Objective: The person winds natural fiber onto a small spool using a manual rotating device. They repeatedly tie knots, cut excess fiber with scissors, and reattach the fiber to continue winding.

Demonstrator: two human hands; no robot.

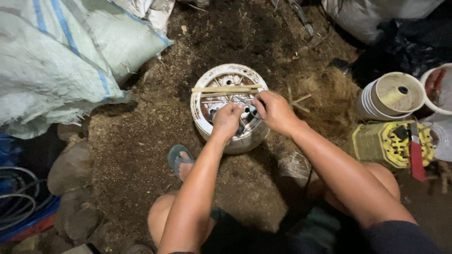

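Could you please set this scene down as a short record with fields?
Setting: bare dirt floor strewn with sawdust
Work surface: white round container, flat sticks laid across its top
Left hand: closed over the container's middle; what it grips is hidden
Right hand: fingers pinching a small dark item beside the left hand
Left side: white woven sacks
Right side: stacked white buckets, yellow crate, red-handled tool
Foot: in a green sandal
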